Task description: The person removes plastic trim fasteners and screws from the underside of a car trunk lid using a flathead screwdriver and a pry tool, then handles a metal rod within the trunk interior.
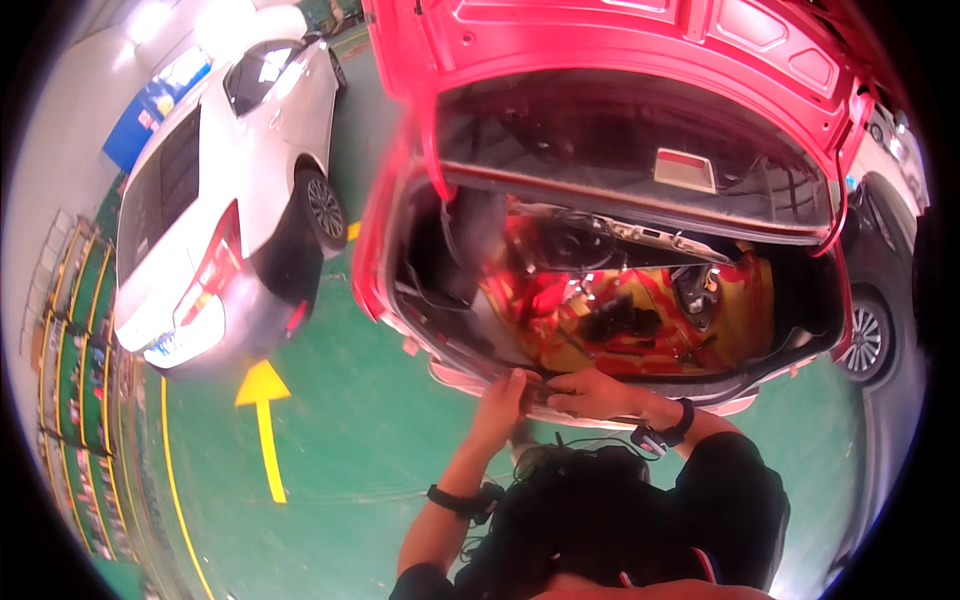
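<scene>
Both of my hands are close together at the rear edge of a red car's open trunk (pixel 560 376). My left hand (pixel 497 410) is closed there, its thumb pointing up along the edge. Just to the right, my right hand (pixel 592 393) has its fingers curled inward toward the left hand. Between them lies a small dark brownish strip, blurred, and I cannot make out what it is. Each wrist wears a black band with a small device. The raised trunk lid (pixel 590 55) stands above the opening.
Inside the trunk, the red and yellow floor (pixel 745 310) is bare, with dark parts and wiring on it. A white car (pixel 225 190) is parked at the left, a dark car (pixel 885 280) at the right. Stocked shelves (pixel 75 370) line the left wall beyond the green floor (pixel 340 440).
</scene>
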